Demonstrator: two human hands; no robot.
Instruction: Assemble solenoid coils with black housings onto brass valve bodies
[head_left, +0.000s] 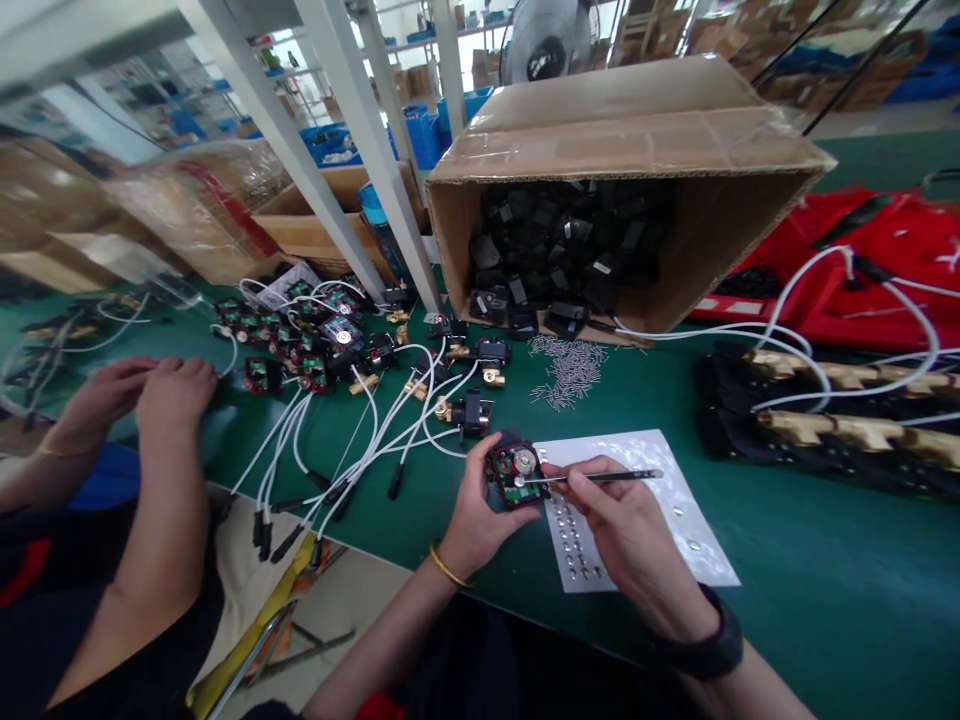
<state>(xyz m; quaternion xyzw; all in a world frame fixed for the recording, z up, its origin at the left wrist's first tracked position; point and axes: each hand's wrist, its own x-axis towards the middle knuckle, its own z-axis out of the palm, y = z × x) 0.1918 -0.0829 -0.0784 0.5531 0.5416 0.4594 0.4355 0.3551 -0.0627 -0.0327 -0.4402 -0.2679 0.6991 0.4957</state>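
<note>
Tool, slim/blk, pinched btwn R fingers; L fingers clasp squarish PCB module.

The circuit-board unit is in the left hand, at the far left corner of the sheet; the right hand is over the sheet. Behind lies a heap of screws — and behind that, a cardboard box with housings inside. Tee fittings lie right, valve units left.

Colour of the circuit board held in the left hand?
The circuit board is green; the head view shows it best.
</note>
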